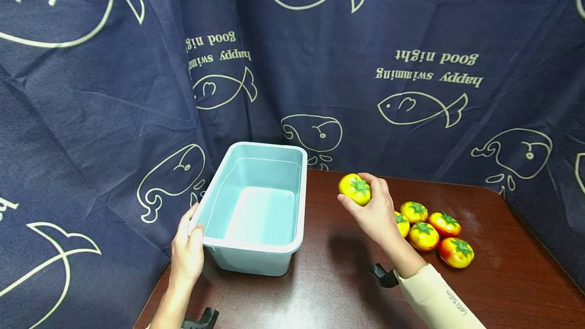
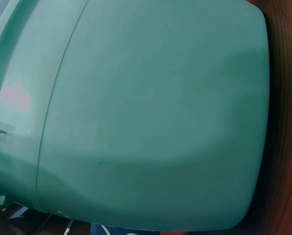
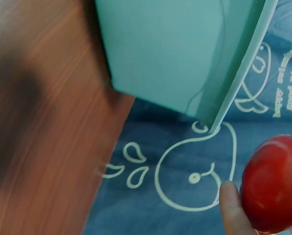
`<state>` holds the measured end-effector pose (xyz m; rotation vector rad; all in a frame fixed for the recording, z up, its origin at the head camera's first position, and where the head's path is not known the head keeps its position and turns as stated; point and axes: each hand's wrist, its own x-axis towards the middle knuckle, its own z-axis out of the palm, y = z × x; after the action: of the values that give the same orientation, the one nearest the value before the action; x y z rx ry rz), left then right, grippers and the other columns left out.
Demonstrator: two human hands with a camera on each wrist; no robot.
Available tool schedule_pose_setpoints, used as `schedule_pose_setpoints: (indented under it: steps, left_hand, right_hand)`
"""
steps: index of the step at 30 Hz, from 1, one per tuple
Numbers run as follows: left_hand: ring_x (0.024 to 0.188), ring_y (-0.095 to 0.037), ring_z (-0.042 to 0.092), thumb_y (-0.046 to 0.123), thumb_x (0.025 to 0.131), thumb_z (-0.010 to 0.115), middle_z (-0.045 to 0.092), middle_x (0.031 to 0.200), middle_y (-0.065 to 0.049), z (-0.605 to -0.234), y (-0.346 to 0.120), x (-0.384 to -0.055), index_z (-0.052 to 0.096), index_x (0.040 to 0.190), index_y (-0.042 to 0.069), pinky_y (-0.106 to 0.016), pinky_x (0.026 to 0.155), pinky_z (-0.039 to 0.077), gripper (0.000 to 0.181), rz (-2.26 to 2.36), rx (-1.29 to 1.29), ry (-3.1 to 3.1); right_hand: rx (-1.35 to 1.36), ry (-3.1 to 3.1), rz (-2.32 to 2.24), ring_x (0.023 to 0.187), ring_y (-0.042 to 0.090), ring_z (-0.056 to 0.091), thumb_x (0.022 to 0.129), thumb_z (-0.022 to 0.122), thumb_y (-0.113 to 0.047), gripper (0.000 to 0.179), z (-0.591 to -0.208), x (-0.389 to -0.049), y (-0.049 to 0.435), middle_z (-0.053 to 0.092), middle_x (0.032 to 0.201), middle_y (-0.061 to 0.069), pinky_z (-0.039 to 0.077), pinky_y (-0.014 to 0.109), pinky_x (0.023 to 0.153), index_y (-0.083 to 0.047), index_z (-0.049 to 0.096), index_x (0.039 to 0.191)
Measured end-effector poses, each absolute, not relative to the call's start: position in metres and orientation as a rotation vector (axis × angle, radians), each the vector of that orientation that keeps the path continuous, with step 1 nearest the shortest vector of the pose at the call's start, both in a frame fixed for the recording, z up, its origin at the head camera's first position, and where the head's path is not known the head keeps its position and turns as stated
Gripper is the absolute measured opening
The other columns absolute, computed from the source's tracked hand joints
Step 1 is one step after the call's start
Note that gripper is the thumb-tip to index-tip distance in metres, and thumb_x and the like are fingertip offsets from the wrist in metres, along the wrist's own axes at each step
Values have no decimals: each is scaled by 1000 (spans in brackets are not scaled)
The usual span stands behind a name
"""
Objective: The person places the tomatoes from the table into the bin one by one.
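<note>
My left hand (image 1: 187, 253) grips the near left rim of a light blue plastic bin (image 1: 249, 261), its thumb over the edge. The bin stands on the table, with nothing inside it; its wall (image 2: 151, 107) fills the left wrist view. Right of the bin, my right hand (image 1: 377, 212) holds a yellow tomato (image 1: 353, 190) with a green leafy top above the table. Seen from the right wrist, this tomato (image 3: 271, 186) has a glossy red side between the fingers. Several more yellow-red tomatoes (image 1: 424, 236) lie clustered on the table beyond my right wrist, one partly hidden by it.
The dark brown wooden table (image 1: 311, 288) carries the bin and the tomatoes. A navy curtain (image 1: 320, 65) with white fish and whale drawings hangs along its back and sides. Black straps (image 1: 384, 275) sit at both wrists.
</note>
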<state>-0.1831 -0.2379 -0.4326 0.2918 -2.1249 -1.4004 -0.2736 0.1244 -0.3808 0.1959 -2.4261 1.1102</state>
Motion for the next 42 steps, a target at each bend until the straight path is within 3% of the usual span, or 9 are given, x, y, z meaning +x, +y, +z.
schedule_pose_setpoints:
  steps: [9,20,29,37,42]
  left_hand:
    - [131,-22,44,13,95,42,49,146,-9,-431,-240,-182,49,144,17,-29,97,31,49,-1428,313,-2121]
    - [128,-27,47,14,96,43,51,144,-12,-430,-242,-182,50,143,16,-39,98,32,48,-1440,311,-2125]
    - [126,-29,48,12,95,45,51,143,-14,-430,-244,-182,49,143,14,-34,96,33,49,-1442,261,-2132]
    - [129,-30,46,14,96,45,49,145,-15,-431,-244,-183,48,144,13,-41,100,32,49,-1460,257,-2154]
    - [129,-28,46,14,96,45,49,145,-13,-430,-244,-183,48,145,15,-37,99,32,49,-1460,273,-2152]
  right_hand:
    - [345,-2362,1147,101,24,52,75,83,-29,67,-370,-268,96,50,120,8,46,40,81,-13,52,131]
    - [457,-2399,1173,101,23,54,74,83,-27,70,-362,-265,69,50,122,7,47,40,81,-11,51,134]
    - [536,-2389,1186,103,22,54,73,84,-25,70,-359,-264,50,51,122,7,47,39,84,-11,52,133]
    - [665,-2361,1226,103,20,53,73,85,-24,69,-356,-258,34,50,123,5,48,38,82,-11,52,132]
    - [740,-2356,1234,104,17,53,73,85,-23,67,-356,-254,23,50,124,3,48,37,82,-13,54,130]
